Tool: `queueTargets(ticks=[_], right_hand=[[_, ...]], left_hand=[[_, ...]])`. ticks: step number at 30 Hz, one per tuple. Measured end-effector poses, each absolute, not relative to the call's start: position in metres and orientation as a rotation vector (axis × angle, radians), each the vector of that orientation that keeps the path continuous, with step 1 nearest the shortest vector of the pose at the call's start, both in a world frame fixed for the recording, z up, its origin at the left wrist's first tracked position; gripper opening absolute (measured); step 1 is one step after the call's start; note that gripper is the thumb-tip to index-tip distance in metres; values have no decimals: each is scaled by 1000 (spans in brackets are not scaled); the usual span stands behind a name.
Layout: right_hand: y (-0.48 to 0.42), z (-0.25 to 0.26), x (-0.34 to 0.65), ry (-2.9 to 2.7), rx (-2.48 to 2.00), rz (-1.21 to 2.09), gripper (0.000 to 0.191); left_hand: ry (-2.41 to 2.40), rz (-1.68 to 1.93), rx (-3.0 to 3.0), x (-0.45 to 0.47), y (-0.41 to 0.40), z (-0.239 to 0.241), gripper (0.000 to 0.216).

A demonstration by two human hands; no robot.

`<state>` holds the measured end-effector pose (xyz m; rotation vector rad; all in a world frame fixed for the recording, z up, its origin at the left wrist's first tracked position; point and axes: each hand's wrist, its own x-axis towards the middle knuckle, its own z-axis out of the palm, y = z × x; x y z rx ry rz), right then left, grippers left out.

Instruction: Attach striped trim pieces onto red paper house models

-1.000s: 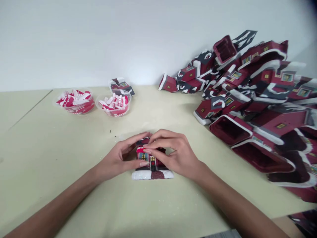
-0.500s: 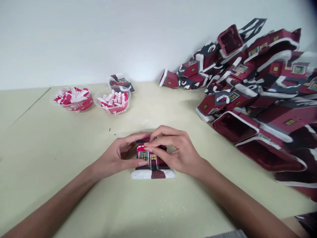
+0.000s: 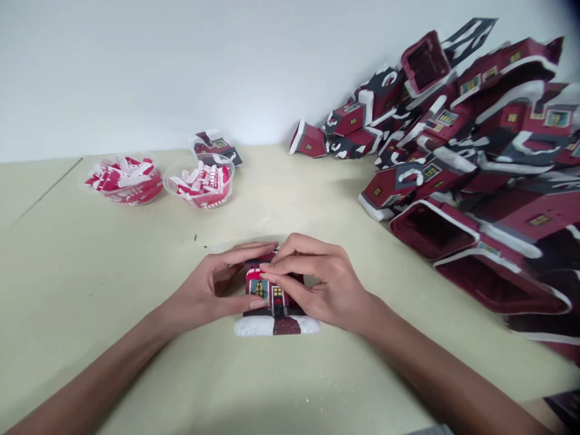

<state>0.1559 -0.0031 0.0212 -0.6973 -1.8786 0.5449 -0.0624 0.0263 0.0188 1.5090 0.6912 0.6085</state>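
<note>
Left hand [image 3: 199, 293] grips the little house [image 3: 278, 303], thumb across the front just beneath the window [image 3: 260, 288], fingers along the far side! And the right hand [image 3: 324, 275], thumb and forefinger pinched on the red strip [image 3: 253, 274], which pokes out left of those fingertips, right above the window! The house sits between both sets of fingers, its white base [image 3: 256, 327] below the thumbs.

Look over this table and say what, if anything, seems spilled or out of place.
Glitter lies scattered on the table in front of the house, like a slight spill. Dark specks also mark the surface beyond the left hand.
</note>
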Motion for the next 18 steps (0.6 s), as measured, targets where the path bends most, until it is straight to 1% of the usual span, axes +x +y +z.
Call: queueTargets(ticks=[9, 11, 15, 18], right_hand=[[-1, 25, 158, -1924, -697, 595, 12], [-1, 24, 159, -1935, -690, 582, 12], [-1, 23, 162, -1945, -698, 574, 9], [-2, 24, 164, -1979, -708, 598, 10]], left_hand=[[662, 622, 1509, -62, 26, 19, 61], [656, 598, 1490, -62, 26, 20, 54], [721, 622, 1398, -61, 27, 21, 31], [786, 600, 1295, -57, 25, 23, 35]])
